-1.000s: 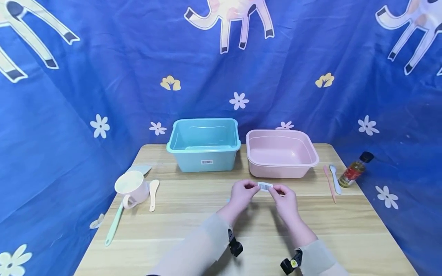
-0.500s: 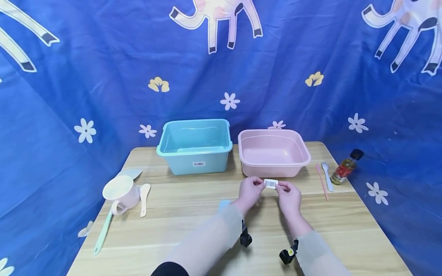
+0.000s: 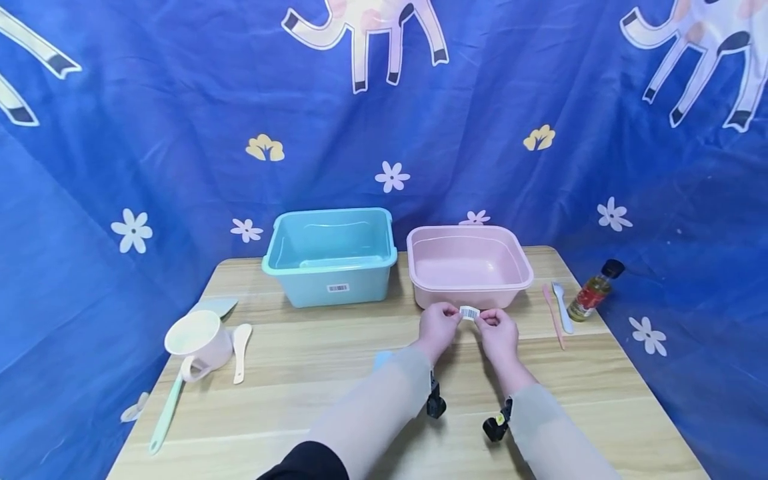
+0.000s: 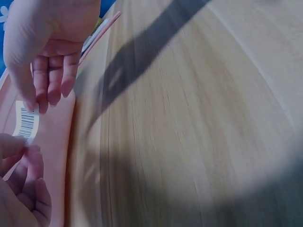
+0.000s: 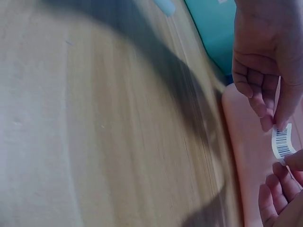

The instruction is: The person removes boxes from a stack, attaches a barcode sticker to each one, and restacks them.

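Note:
A small white barcode sticker (image 3: 469,313) is stretched between both hands, just in front of the pink basin (image 3: 472,293). My left hand (image 3: 438,330) pinches its left end between thumb and finger. The other end is pinched by my right hand (image 3: 499,335). In the left wrist view the barcode sticker (image 4: 27,122) bends slightly, with the pink wall behind it. From the right wrist view, the sticker (image 5: 282,142) looks curved too; I cannot tell whether it touches the basin.
A teal basin (image 3: 336,283) with its own barcode label stands left of the pink one. At left are a mug (image 3: 201,343), a small spoon (image 3: 241,353) and a green-handled spatula (image 3: 165,417). A pink stick (image 3: 553,317), blue fork (image 3: 563,307) and bottle (image 3: 594,293) lie right.
Both hands have brought the sticker closer to the pink basin's front wall, keeping their pinch. The head view has shifted, so the scene slides left. More of a light-blue item shows beside the left forearm.

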`<state>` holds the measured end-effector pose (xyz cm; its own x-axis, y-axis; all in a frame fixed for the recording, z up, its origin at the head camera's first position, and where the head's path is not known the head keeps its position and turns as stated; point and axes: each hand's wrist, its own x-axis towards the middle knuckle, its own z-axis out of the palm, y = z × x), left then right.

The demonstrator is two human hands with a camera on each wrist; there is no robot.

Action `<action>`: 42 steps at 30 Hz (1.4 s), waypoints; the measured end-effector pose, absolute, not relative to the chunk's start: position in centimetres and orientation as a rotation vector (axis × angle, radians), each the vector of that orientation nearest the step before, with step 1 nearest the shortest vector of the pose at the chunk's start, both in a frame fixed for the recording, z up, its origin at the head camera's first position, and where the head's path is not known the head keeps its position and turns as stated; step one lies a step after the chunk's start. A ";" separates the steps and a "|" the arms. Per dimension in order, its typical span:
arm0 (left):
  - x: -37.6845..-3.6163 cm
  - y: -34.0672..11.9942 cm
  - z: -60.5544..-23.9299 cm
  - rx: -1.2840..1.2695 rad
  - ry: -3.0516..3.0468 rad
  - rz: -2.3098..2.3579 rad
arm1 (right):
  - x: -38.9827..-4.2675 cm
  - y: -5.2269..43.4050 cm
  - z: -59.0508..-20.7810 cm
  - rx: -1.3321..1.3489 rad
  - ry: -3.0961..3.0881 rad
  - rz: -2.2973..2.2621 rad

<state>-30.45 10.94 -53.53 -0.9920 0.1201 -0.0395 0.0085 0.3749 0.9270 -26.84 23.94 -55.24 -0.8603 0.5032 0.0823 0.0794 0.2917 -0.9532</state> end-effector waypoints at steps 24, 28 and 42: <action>-31.2 13.0 -53.3 0.146 2.400 1.766 | -29.4 24.8 -55.7 -0.546 -2.098 1.533; -31.2 13.0 -53.5 0.118 2.331 1.778 | -29.5 25.0 -55.9 -0.571 -2.094 1.536; -31.8 13.3 -53.7 0.070 2.249 1.762 | -30.4 25.0 -55.7 -0.598 -2.107 1.482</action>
